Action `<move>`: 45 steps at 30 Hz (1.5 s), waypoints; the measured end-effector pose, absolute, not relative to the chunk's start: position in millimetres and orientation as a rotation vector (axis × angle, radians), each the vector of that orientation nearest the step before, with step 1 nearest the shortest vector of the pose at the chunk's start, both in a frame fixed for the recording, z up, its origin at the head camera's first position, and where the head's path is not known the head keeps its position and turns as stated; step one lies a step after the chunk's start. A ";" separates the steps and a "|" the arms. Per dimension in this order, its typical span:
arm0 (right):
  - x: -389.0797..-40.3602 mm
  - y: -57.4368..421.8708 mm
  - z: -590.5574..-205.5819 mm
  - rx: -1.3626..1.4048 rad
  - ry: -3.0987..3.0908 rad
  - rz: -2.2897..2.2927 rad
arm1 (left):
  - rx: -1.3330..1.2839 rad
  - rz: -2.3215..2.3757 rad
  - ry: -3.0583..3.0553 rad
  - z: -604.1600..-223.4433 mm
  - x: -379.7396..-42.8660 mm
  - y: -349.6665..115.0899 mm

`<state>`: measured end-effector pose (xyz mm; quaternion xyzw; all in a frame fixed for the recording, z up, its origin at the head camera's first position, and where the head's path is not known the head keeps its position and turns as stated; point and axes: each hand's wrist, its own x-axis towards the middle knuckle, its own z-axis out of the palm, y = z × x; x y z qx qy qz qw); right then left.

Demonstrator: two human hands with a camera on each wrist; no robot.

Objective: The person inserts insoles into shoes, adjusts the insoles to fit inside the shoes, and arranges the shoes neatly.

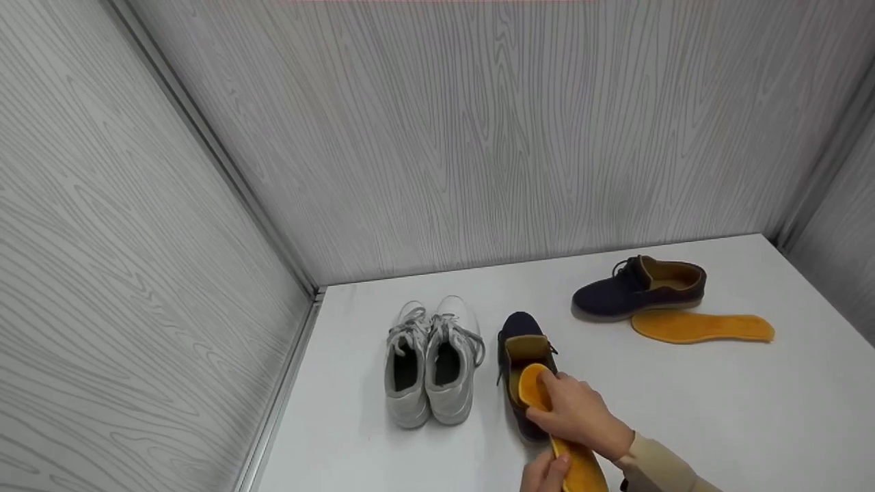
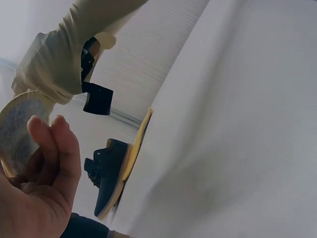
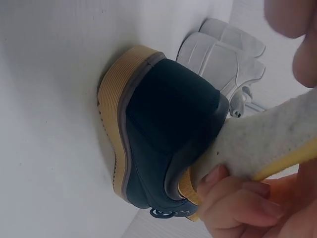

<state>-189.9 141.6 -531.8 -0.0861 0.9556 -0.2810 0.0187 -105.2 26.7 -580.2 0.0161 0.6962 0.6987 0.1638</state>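
A yellow insole with a pale grey underside is held by both hands above a dark navy shoe. My right hand grips its front part, the tip over the shoe's opening. In the right wrist view, the grey underside of the insole slants into the opening of the shoe, and the fingers curl under it. My left hand pinches the insole's edge nearer the heel end. The left wrist view shows the left hand's fingers bent beside the insole.
A pair of white lace-up sneakers stands to the left. At the right lies the other navy shoe, with a second yellow insole flat in front of it. Grey wood-grain panels enclose the white table.
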 end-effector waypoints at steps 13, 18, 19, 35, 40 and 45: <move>-204.3 127.5 -548.3 -0.237 3.012 -0.848 | 0.299 2.069 2.377 -565.1 -175.4 -6.0; -212.0 124.7 -549.5 -0.239 2.996 -0.871 | 0.597 1.906 2.901 -563.8 -228.2 -11.5; -213.3 124.7 -549.6 -0.245 2.981 -0.873 | 0.629 1.838 2.991 -564.2 -237.1 -11.1; -189.4 126.7 -515.8 -0.242 2.744 -0.435 | 0.405 1.036 3.198 -568.8 -282.4 5.9; -182.6 124.8 -508.5 -0.264 2.796 -0.405 | 0.498 1.272 3.155 -579.3 -288.5 4.3; -184.4 122.6 -510.7 -0.323 2.908 -0.496 | 0.599 1.553 3.065 -587.9 -295.0 4.4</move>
